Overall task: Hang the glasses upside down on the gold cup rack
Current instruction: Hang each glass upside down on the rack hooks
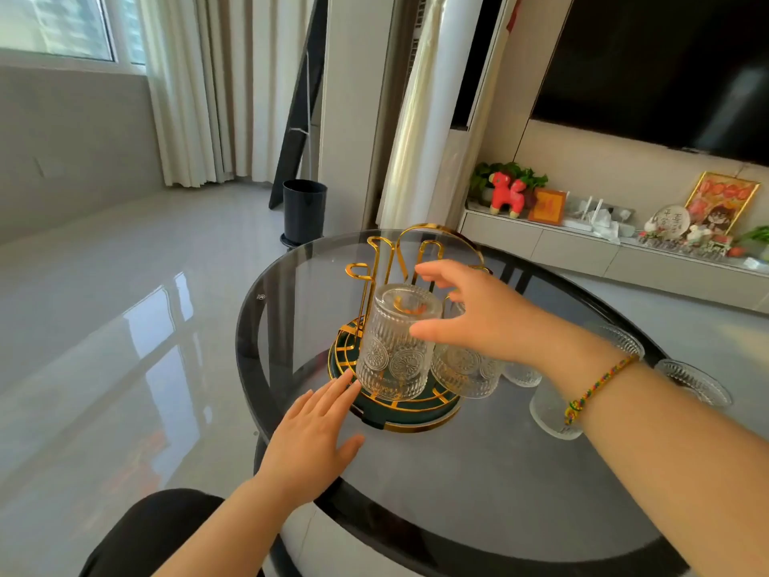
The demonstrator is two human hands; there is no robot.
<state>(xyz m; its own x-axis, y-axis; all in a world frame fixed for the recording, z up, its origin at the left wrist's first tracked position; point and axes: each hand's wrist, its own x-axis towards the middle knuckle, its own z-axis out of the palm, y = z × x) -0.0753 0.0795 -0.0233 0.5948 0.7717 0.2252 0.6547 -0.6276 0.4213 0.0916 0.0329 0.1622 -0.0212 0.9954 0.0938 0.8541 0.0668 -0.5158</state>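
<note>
The gold cup rack [376, 260] stands on a dark green round base [410, 414] on the glass table. An embossed clear glass [393, 351] hangs upside down on a front prong. A second upside-down glass [466, 374] sits on the rack just to its right, partly hidden by my right hand [478, 314]. That hand hovers with fingers spread, its thumb at the front glass's side and its fingers above the glass's bottom, not gripping it. My left hand [308, 443] lies flat on the table, fingertips touching the base's near-left edge. Several rack prongs are bare.
Several more clear glasses stand on the table at right, such as one [553, 414] under my right wrist and another [695, 383] near the right edge. The round table's dark rim [249, 368] curves close to me. A black bin [303, 210] stands on the floor beyond.
</note>
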